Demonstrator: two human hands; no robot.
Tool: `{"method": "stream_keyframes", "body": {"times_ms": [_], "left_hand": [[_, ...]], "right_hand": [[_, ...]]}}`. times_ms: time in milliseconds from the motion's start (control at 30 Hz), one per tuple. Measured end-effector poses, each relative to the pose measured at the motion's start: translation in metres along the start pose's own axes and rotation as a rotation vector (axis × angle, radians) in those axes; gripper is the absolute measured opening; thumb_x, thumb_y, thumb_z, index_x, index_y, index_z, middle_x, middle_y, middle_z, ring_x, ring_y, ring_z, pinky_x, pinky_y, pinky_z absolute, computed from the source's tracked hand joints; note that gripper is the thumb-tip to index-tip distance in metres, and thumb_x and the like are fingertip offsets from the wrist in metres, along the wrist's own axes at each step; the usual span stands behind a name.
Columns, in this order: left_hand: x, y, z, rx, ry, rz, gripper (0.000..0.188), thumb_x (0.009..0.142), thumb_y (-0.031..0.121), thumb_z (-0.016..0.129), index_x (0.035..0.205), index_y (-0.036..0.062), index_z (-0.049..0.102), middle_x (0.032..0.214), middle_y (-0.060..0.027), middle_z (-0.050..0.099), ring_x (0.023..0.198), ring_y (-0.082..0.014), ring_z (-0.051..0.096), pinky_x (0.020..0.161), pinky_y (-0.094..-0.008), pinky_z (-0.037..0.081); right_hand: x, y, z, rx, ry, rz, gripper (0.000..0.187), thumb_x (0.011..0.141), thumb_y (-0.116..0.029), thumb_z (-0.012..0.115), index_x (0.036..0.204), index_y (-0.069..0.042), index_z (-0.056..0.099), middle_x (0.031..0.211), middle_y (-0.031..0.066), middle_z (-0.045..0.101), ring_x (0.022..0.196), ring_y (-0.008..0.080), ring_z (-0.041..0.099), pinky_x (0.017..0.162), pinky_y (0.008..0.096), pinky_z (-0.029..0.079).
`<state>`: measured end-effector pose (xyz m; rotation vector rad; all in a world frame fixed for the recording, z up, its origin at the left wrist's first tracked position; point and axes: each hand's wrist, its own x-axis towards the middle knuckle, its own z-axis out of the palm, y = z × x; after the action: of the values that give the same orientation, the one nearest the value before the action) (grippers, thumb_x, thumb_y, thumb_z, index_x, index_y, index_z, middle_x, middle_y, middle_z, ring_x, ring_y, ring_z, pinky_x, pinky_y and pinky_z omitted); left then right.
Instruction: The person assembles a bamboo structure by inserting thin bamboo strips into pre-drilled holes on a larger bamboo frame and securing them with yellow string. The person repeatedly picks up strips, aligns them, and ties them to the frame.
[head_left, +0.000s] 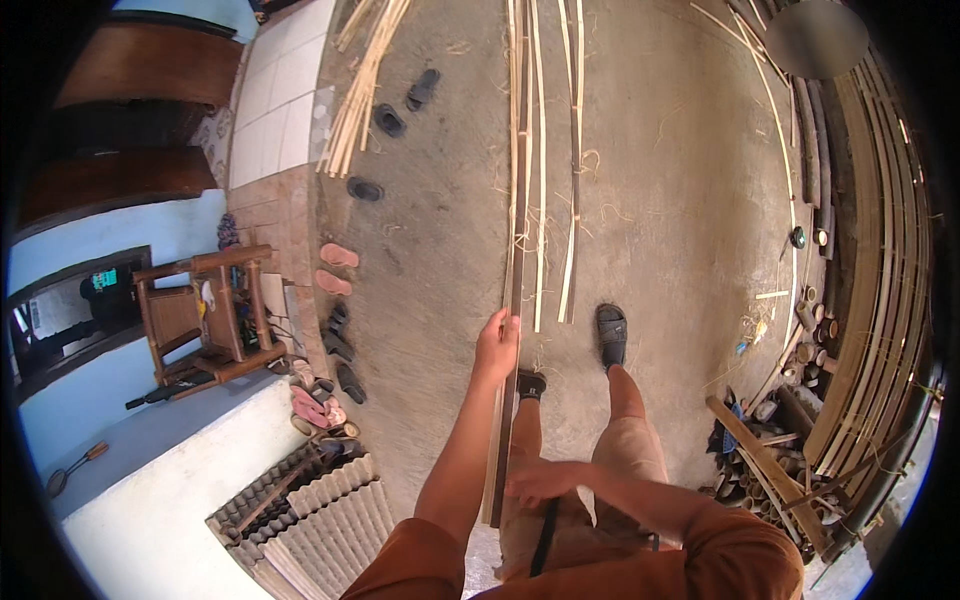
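My left hand (495,347) is closed around a long bamboo strip (515,250) with a dark outer face and a pale edge. The strip runs from beside my hip far out over the concrete floor. Lower down, my right hand (540,481) reaches across to the strip's near end, its fingers curled in against the edge. What those fingers hold is hidden. A narrow black piece (545,538) hangs below that hand; whether it is a strap or a tool I cannot tell. Pale split strips (539,220) lie just right of the held one, and another dark-faced strip (576,170) lies beyond them.
A bundle of pale strips (365,90) lies at the far left, near scattered sandals (365,188). Left stand a bamboo chair (205,315) and corrugated sheets (335,515). Long bamboo poles (880,260) and cut pieces (790,410) line the right side. Shavings litter the concrete floor (680,220).
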<state>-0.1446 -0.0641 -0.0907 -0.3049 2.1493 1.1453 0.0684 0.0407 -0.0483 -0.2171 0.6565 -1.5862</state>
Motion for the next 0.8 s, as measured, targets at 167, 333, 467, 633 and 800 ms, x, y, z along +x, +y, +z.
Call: {"method": "stream_keyframes", "body": {"times_ms": [167, 333, 467, 633, 800], "left_hand": [[-0.135, 0.079, -0.032, -0.163, -0.018, -0.011, 0.047, 0.102, 0.032, 0.057, 0.133, -0.0027, 0.054, 0.08, -0.0061, 0.062, 0.074, -0.0129, 0.061, 0.068, -0.0312, 0.051], [-0.26, 0.103, -0.038, -0.042, 0.04, 0.04, 0.045, 0.1, 0.03, 0.061, 0.131, -0.0013, 0.056, 0.084, -0.0071, 0.064, 0.075, -0.0143, 0.062, 0.07, -0.0308, 0.051], [-0.321, 0.13, -0.042, 0.112, 0.1, 0.069, 0.048, 0.095, 0.029, 0.067, 0.134, 0.004, 0.057, 0.088, -0.0108, 0.068, 0.079, -0.0186, 0.067, 0.081, -0.0344, 0.053], [-0.371, 0.114, -0.022, -0.01, 0.089, -0.124, 0.043, 0.097, 0.024, 0.062, 0.134, 0.0035, 0.057, 0.076, -0.0096, 0.065, 0.057, -0.0148, 0.06, 0.054, -0.0318, 0.05], [-0.38, 0.142, -0.024, -0.116, 0.051, -0.143, 0.037, 0.099, 0.022, 0.058, 0.131, 0.0047, 0.06, 0.072, -0.0049, 0.062, 0.051, -0.01, 0.054, 0.047, -0.0279, 0.046]], "right_hand": [[-0.059, -0.095, -0.081, 0.319, 1.005, -0.446, 0.033, 0.104, -0.033, 0.048, 0.115, -0.004, 0.058, 0.094, 0.0045, 0.066, 0.082, 0.0154, 0.062, 0.075, 0.0327, 0.052], [-0.075, -0.208, -0.054, 0.055, 1.243, -0.475, 0.029, 0.1, -0.028, 0.06, 0.115, -0.004, 0.053, 0.089, 0.0044, 0.064, 0.075, 0.0129, 0.061, 0.064, 0.029, 0.052], [-0.058, -0.178, -0.037, 0.169, 1.194, -0.532, 0.016, 0.096, -0.017, 0.065, 0.1, -0.004, 0.057, 0.077, 0.0037, 0.063, 0.062, 0.0114, 0.058, 0.054, 0.0281, 0.05], [-0.069, -0.152, 0.009, 0.077, 1.253, -0.403, 0.012, 0.095, -0.012, 0.061, 0.096, 0.0, 0.062, 0.079, 0.0083, 0.068, 0.069, 0.0172, 0.066, 0.061, 0.0324, 0.055], [-0.1, -0.173, 0.052, -0.596, 1.192, -0.578, 0.01, 0.093, -0.01, 0.054, 0.098, -0.001, 0.056, 0.089, 0.0095, 0.061, 0.082, 0.0187, 0.061, 0.074, 0.0345, 0.051]]}}
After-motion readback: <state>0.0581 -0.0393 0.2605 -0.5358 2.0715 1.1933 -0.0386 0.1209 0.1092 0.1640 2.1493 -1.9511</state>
